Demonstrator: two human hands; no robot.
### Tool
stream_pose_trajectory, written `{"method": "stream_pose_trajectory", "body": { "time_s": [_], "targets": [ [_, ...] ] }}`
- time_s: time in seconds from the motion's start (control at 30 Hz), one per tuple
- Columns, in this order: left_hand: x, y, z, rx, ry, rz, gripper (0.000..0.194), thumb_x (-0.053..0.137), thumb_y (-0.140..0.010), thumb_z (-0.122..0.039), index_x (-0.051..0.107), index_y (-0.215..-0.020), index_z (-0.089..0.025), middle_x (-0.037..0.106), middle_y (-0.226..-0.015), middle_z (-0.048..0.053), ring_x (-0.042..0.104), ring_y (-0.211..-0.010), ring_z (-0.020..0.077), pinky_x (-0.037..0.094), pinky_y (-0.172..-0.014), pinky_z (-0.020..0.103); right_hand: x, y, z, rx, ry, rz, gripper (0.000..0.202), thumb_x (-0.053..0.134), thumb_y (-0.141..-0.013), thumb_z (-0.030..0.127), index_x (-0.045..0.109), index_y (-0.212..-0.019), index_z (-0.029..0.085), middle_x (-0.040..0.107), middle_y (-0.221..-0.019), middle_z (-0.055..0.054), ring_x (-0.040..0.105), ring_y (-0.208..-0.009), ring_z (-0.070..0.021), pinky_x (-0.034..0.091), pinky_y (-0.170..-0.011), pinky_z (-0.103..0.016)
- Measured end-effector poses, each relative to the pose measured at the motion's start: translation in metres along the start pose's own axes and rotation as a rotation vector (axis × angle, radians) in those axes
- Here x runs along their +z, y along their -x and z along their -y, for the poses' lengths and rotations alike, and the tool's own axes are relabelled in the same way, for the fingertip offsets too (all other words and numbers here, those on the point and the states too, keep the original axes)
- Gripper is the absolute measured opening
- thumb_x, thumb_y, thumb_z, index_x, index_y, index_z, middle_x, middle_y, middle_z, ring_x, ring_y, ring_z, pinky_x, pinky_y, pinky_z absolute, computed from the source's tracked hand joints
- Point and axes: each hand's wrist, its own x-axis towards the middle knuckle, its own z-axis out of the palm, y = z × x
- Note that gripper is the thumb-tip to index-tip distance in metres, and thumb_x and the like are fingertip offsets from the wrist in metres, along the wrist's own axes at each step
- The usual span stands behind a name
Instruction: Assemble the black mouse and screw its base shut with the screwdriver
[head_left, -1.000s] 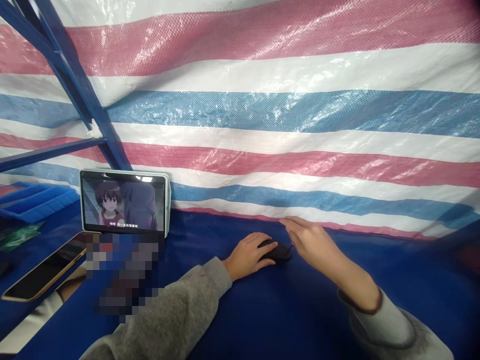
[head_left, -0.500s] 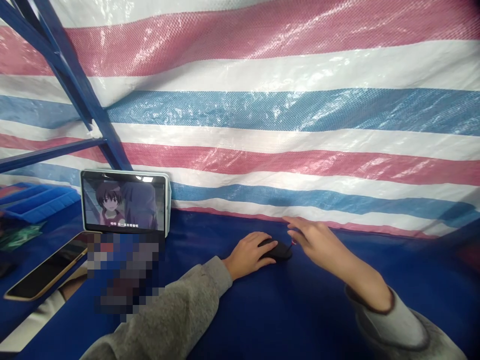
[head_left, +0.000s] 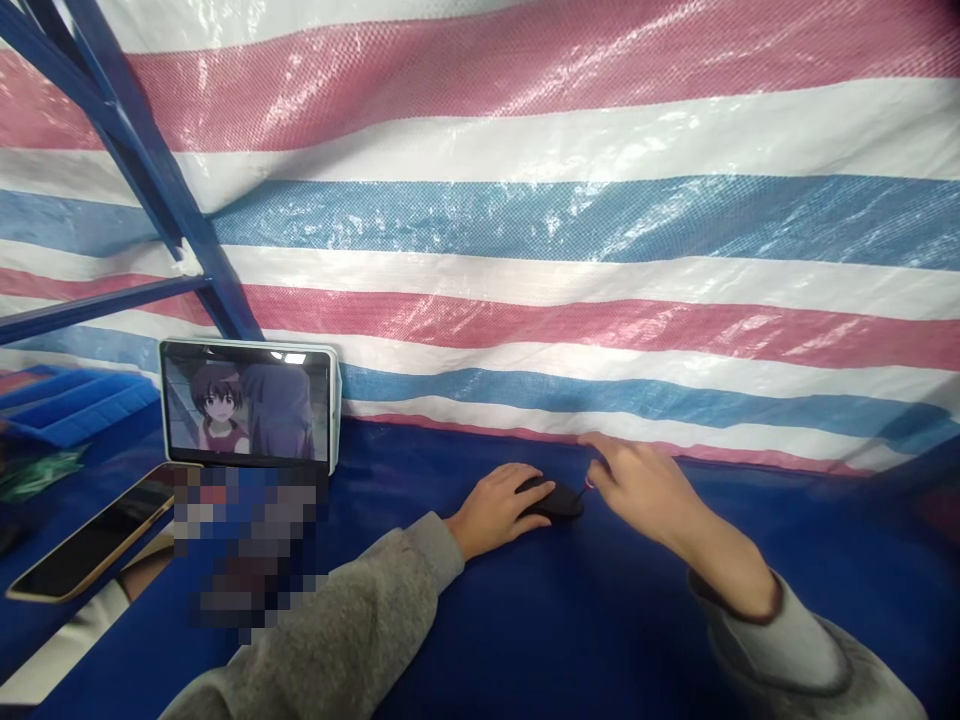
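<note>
A black computer mouse lies on the blue tabletop. My left hand grips its left end, with the fingers over the top and the thumb along the near side. At the mouse's right end stands a small screwdriver, its thin dark shaft reaching down to the mouse and a bit of red and white showing near my fingers. My right hand is closed around the screwdriver's handle, which is mostly hidden, while the index finger points out to the left. Whether the tip sits in a screw, I cannot tell.
A tablet showing a cartoon stands at the left. Before it lies a phone beside a pixelated patch. Blue trays and a green bag are at far left. A striped plastic sheet and a blue metal frame rise behind.
My right hand has shifted slightly to the right and turned a little about the screwdriver. My left hand and the mouse stay put. The caption on the tablet's screen is gone.
</note>
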Motion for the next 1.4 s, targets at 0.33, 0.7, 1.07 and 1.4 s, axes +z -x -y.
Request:
{"method": "stream_pose_trajectory", "body": {
  "time_s": [0.33, 0.7, 1.07, 1.4],
  "targets": [
    [0.001, 0.001, 0.000, 0.007, -0.011, -0.007, 0.047, 0.050, -0.095, -0.050, 0.054, -0.130, -0.020, 0.058, -0.126, 0.011, 0.055, -0.120, 0.0244, 0.045, -0.104, 0.043, 0.011, -0.002, -0.002, -0.051, 0.024, -0.079, 0.037, 0.041, -0.096, 0.032, 0.062, -0.124, 0.020, 0.076, -0.088, -0.008, 0.071, -0.082, -0.0258, 0.046, -0.065, -0.031],
    [0.002, 0.001, 0.001, 0.008, -0.015, -0.013, 0.046, 0.049, -0.095, -0.050, 0.054, -0.130, -0.020, 0.058, -0.126, 0.011, 0.055, -0.119, 0.0240, 0.045, -0.104, 0.042, 0.010, -0.003, -0.002, -0.057, 0.010, -0.069, 0.040, 0.039, -0.097, 0.038, 0.062, -0.125, 0.020, 0.076, -0.089, -0.009, 0.071, -0.085, -0.0268, 0.049, -0.068, -0.033],
    [0.001, 0.001, 0.000, 0.004, -0.002, 0.000, 0.046, 0.051, -0.094, -0.050, 0.055, -0.129, -0.019, 0.058, -0.126, 0.011, 0.054, -0.120, 0.0236, 0.045, -0.105, 0.041, 0.011, -0.004, -0.003, -0.037, 0.008, -0.068, 0.046, 0.036, -0.097, 0.051, 0.067, -0.113, 0.021, 0.076, -0.083, -0.007, 0.071, -0.080, -0.0270, 0.046, -0.062, -0.032],
    [0.001, 0.001, 0.000, 0.000, -0.010, -0.001, 0.047, 0.050, -0.094, -0.050, 0.055, -0.129, -0.019, 0.058, -0.126, 0.011, 0.055, -0.119, 0.0239, 0.045, -0.104, 0.041, 0.004, 0.001, 0.003, -0.056, -0.139, -0.037, 0.036, 0.035, -0.094, 0.026, 0.063, -0.117, 0.019, 0.075, -0.095, -0.007, 0.069, -0.083, -0.0229, 0.043, -0.067, -0.031]
  ]
}}
